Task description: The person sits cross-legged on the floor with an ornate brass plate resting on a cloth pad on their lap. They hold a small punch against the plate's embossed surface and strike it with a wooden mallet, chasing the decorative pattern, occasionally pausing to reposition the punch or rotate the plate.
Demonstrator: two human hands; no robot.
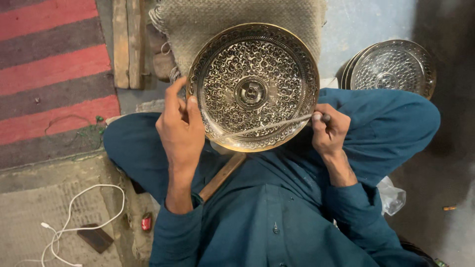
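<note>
Engraved brass plate held on the lap, almost fully patterned

The plate (252, 86) rests tilted between both hands, against a woven mat (237, 17) beyond them. Its face looks covered with cut scrollwork from centre to rim, so little seems left to do; I cannot tell which spots are unfinished. The left hand (180, 131) grips the plate's near-left rim. The right hand (329, 131) is clenched round a thin metal tool (267, 126) lying across the lower rim. More patterned plates (393, 66) are stacked beyond the right hand.
</note>
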